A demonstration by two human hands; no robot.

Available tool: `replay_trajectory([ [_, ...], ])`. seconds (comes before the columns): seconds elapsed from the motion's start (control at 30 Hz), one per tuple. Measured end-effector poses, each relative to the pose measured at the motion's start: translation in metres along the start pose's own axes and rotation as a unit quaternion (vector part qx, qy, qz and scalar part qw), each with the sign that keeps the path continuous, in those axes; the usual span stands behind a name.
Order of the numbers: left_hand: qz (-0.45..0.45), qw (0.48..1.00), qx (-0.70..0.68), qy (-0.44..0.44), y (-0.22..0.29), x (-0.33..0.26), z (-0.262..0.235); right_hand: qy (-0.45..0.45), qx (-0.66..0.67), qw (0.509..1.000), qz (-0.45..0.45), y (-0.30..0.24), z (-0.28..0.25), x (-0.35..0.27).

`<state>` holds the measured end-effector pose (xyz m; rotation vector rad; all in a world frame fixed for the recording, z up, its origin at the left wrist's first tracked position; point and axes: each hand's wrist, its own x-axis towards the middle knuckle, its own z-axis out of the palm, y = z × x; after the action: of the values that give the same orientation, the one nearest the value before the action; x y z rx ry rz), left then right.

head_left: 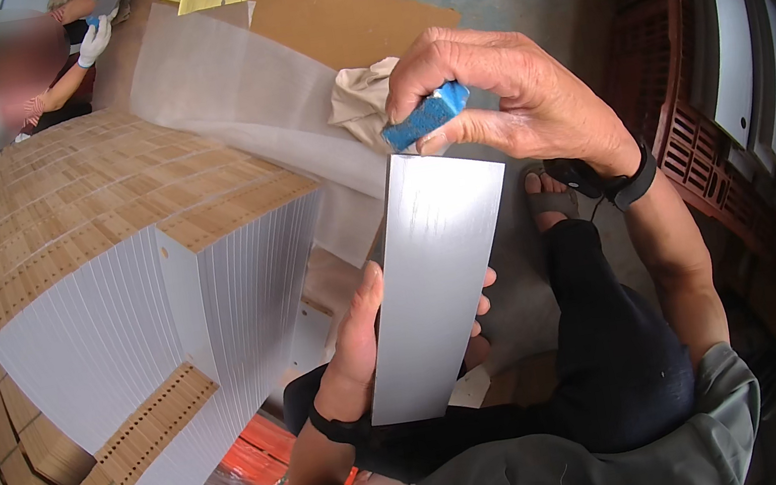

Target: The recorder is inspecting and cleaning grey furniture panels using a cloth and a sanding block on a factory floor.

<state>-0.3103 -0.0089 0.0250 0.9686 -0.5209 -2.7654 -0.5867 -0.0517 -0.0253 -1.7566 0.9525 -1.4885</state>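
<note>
A long white panel [433, 276] stands tilted in front of me, its lower end near my lap. My left hand [363, 346] grips it from behind near the bottom, thumb on the left edge and fingertips showing at the right edge. My right hand [497, 96] pinches a small blue sanding block [427, 117] and presses it against the panel's top edge. A dark band sits on each wrist.
A large stack of white panels [154, 287] with brown perforated edges fills the left. A beige rag [365, 100] lies on cardboard [346, 28] behind the panel. Another person's gloved hand [93, 41] works at top left. Reddish crates [692, 127] with white boards stand at right.
</note>
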Motion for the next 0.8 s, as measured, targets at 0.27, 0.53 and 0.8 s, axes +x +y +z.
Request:
replay_trajectory([
  [0.27, 0.013, 1.0, 0.027, 0.006, 0.003, 0.002, -0.002, 0.064, 0.023, 0.997, 0.026, 0.001, -0.012, -0.01],
  [0.53, 0.008, 0.999, 0.033, 0.006, 0.005, 0.006, 0.003, 0.009, -0.053, 0.999, -0.011, 0.004, -0.005, 0.003],
  [0.8, 0.016, 1.0, 0.017, 0.006, 0.004, 0.005, -0.008, 0.06, -0.014, 0.998, -0.002, 0.003, -0.017, -0.012],
])
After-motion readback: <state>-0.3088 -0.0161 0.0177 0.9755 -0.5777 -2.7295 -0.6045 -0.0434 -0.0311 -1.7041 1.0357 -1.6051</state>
